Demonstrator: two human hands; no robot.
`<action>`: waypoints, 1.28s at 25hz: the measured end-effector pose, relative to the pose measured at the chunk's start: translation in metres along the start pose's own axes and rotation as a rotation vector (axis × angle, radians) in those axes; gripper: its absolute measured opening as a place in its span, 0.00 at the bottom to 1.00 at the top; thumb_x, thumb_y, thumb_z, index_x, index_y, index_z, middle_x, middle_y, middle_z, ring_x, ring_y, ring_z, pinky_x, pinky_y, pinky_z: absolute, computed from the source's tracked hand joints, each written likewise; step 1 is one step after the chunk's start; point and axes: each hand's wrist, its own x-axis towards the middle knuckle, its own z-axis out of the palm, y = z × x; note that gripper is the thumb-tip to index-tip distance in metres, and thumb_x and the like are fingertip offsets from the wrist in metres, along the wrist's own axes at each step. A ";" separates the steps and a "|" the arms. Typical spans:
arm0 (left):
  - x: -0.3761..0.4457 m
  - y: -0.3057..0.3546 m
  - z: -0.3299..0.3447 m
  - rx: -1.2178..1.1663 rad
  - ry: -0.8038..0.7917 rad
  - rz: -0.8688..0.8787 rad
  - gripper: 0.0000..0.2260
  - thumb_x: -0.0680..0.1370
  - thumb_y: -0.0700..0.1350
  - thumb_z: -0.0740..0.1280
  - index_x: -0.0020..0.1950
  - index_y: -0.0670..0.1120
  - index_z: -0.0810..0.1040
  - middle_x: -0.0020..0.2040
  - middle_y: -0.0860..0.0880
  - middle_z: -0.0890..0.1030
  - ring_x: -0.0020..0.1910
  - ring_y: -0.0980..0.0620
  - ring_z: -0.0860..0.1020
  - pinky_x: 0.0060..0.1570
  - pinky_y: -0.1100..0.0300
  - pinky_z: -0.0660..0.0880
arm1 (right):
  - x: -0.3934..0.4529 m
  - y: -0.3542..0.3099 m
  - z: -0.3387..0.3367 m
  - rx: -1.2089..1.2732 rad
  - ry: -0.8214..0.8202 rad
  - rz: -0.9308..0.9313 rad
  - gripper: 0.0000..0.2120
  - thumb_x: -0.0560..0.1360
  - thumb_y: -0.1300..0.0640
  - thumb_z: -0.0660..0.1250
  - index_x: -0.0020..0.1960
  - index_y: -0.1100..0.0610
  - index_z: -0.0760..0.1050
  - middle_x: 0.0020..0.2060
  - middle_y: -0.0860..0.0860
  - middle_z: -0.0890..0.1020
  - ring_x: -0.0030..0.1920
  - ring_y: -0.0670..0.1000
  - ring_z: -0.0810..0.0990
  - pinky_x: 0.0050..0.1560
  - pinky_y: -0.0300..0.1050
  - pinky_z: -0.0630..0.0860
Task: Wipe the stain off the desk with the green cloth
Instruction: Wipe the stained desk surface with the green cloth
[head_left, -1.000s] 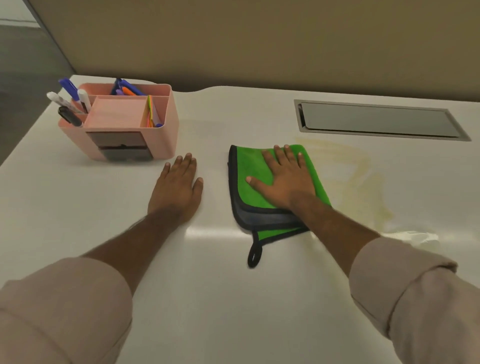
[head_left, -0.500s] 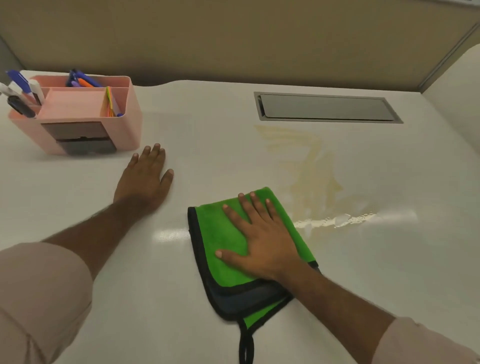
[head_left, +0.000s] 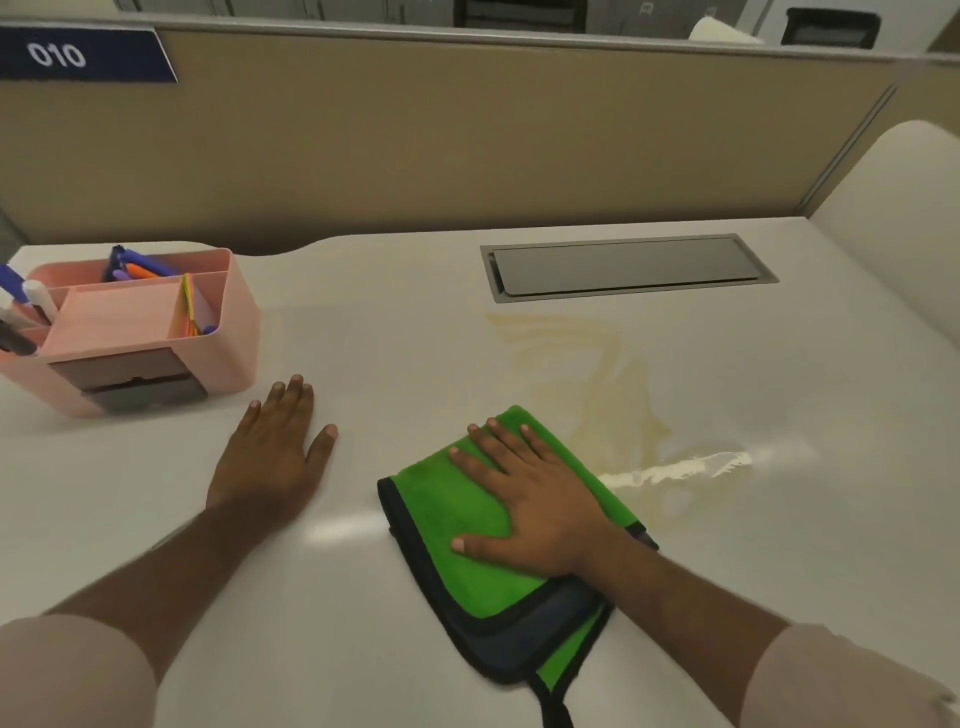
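A folded green cloth (head_left: 467, 566) with dark edging and a hanging loop lies flat on the white desk (head_left: 363, 338). My right hand (head_left: 535, 504) presses palm-down on it with fingers spread. A yellowish stain (head_left: 597, 374) spreads over the desk from below the metal cable hatch down to the cloth's upper right corner, ending in a wet glossy streak (head_left: 685, 467). My left hand (head_left: 275, 452) rests flat on the bare desk to the left of the cloth, holding nothing.
A pink desk organiser (head_left: 140, 332) with pens and markers stands at the back left. A grey metal cable hatch (head_left: 628, 267) is set into the desk at the back. A beige partition (head_left: 467, 145) runs behind the desk, and another desk surface rises at the right.
My right hand has drawn the cloth toward me, off the stain's left edge to its lower left. The view has shifted left and tilted up. My left hand stays flat on the desk.
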 end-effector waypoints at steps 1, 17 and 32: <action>0.001 0.000 0.000 0.003 -0.005 0.005 0.30 0.81 0.58 0.46 0.80 0.45 0.48 0.81 0.49 0.48 0.80 0.52 0.47 0.78 0.54 0.44 | 0.012 0.007 -0.001 0.003 0.003 -0.004 0.42 0.71 0.22 0.49 0.78 0.41 0.45 0.80 0.48 0.49 0.78 0.46 0.40 0.77 0.55 0.41; 0.009 -0.009 0.001 -0.030 -0.022 -0.010 0.32 0.78 0.62 0.42 0.79 0.51 0.43 0.79 0.58 0.43 0.78 0.61 0.42 0.76 0.60 0.41 | 0.187 0.118 -0.025 -0.055 0.014 0.134 0.44 0.69 0.21 0.42 0.78 0.42 0.49 0.79 0.50 0.52 0.79 0.50 0.46 0.77 0.56 0.41; 0.011 -0.013 0.005 -0.010 -0.017 0.012 0.34 0.77 0.63 0.42 0.80 0.47 0.49 0.80 0.53 0.49 0.79 0.55 0.47 0.77 0.56 0.45 | 0.068 0.164 -0.035 -0.107 0.062 0.558 0.44 0.70 0.22 0.39 0.79 0.45 0.49 0.79 0.53 0.52 0.79 0.54 0.46 0.77 0.59 0.42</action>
